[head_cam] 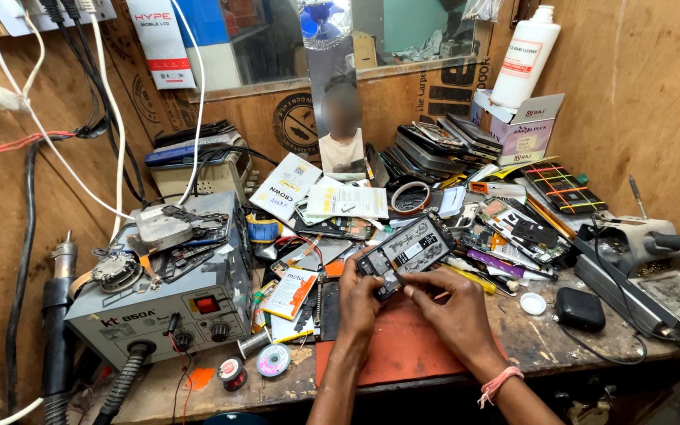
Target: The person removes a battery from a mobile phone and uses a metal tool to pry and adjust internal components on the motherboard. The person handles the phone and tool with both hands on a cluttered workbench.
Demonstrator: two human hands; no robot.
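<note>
Open phone (404, 253): it is held up over the red mat (403, 346), at 12 o'clock from the wrists, likely so its insides can be seen well.
Left hand (360, 303): its fingers are closed around the phone's lower left corner, at 7 o'clock of the phone, so it seems to be kept steady.
Right hand (452, 307): it is bent inward, and its fingertips are pressed on the phone's lower edge at 5 o'clock; a thin stick may be pinched there, but that cannot be told.
Grey box with knobs (168, 303): it is placed at 9 o'clock of the hands.
Stack of phones (434, 145): it is piled at 12 o'clock, by the white bottle (524, 57).
</note>
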